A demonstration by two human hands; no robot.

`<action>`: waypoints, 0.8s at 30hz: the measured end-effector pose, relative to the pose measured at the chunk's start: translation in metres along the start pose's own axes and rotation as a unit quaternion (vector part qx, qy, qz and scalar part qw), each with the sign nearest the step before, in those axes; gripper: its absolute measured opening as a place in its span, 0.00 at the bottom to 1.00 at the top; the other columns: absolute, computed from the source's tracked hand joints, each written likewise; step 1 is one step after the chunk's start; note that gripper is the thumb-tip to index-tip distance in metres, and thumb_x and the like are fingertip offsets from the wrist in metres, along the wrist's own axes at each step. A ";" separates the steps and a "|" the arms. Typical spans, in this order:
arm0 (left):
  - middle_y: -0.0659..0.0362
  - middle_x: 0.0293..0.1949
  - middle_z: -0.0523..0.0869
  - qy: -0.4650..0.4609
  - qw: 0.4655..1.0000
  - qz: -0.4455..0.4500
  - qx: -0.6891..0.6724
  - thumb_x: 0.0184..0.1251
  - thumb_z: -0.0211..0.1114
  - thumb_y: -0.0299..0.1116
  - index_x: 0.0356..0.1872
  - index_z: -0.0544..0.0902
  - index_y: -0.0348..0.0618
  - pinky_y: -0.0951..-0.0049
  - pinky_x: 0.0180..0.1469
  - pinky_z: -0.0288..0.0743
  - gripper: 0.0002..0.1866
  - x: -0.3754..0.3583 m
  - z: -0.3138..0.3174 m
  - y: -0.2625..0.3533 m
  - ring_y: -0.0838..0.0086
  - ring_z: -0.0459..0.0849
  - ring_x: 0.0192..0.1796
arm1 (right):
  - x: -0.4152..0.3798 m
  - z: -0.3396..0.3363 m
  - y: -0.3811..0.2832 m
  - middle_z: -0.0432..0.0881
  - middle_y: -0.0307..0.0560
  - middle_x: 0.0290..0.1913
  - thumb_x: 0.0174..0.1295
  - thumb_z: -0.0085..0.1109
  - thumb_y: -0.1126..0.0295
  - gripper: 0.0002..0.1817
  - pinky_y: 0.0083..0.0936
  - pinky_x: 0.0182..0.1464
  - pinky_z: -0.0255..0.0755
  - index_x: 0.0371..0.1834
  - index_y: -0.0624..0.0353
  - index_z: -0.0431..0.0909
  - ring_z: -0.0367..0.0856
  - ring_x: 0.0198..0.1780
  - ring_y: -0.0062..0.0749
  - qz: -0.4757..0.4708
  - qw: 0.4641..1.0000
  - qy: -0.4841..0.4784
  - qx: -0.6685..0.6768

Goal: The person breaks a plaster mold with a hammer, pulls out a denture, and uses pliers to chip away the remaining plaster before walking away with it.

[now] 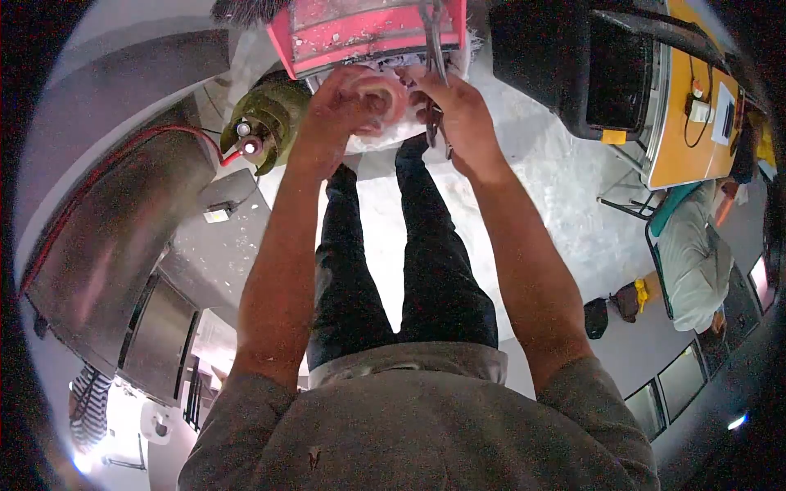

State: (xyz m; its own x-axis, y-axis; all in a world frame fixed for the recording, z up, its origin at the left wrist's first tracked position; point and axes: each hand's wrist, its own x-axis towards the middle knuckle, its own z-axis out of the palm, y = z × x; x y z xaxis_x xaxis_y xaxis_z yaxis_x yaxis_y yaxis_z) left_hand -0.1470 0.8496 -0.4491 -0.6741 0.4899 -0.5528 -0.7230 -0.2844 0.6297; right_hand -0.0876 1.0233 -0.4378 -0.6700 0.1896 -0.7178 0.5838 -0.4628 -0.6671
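My left hand [334,102] is closed around a translucent pinkish ring [386,96], like a loop or roll of clear material; its exact kind is too blurred to tell. My right hand [458,106] has its fingers bent at the ring's right side. A long two-armed metal tool [435,53], like scissors or tongs, runs through the right hand, and its lower ends stick out below the palm. Just beyond both hands stands a pink tray-like container [360,37] with pale scraps in it.
A green gas cylinder [270,110] with a red hose [164,131] stands at the left. To the right are a large black bin-like object [532,57] and a yellow-topped table [679,131] with cables. A person in pale clothes [692,254] sits farther right. Whitish residue covers the floor [557,172].
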 end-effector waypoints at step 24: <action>0.61 0.38 0.88 0.022 0.990 0.005 0.140 0.55 0.74 0.26 0.41 0.86 0.41 0.75 0.49 0.75 0.12 -0.002 -0.017 0.001 0.79 0.83 0.42 | 0.002 0.006 0.013 0.83 0.38 0.34 0.62 0.59 0.61 0.14 0.20 0.34 0.68 0.42 0.60 0.83 0.76 0.32 0.21 -0.075 0.997 -0.025 0.003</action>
State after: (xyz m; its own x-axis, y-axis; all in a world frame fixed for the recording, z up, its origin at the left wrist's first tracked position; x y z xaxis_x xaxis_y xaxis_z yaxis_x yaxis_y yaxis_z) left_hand -0.1489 0.8347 -0.4570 -0.6919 0.4504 -0.5643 -0.6492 -0.0463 0.7592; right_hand -0.0840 1.0126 -0.4474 -0.7715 0.2132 -0.5995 0.4730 -0.4381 -0.7645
